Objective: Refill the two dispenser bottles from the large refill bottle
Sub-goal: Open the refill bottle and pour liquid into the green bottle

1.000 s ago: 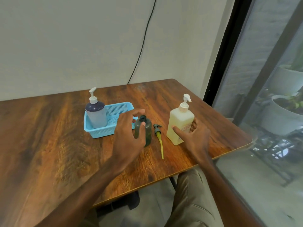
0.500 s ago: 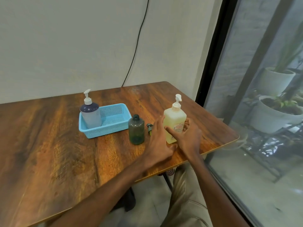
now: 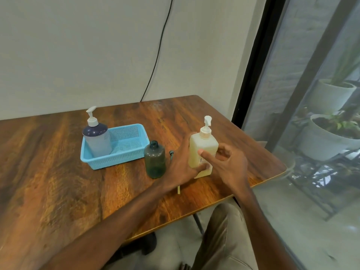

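Left: a pump dispenser bottle [image 3: 97,141] is stood in a blue basket [image 3: 116,159], with an uncapped green bottle [image 3: 154,161] set just right on the surface [image 3: 58,182]. Right: the cream refill bottle [image 3: 203,144] is grasped upright, the grips of the left hand [image 3: 179,168] and right hand [image 3: 231,166] curled round its sides.

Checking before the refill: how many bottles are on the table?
3. A grey-blue pump bottle stands in the blue basket; an uncapped green bottle stands by the basket's right corner; a cream pump bottle, further right, between the left hand and right hand. None appears hidden.
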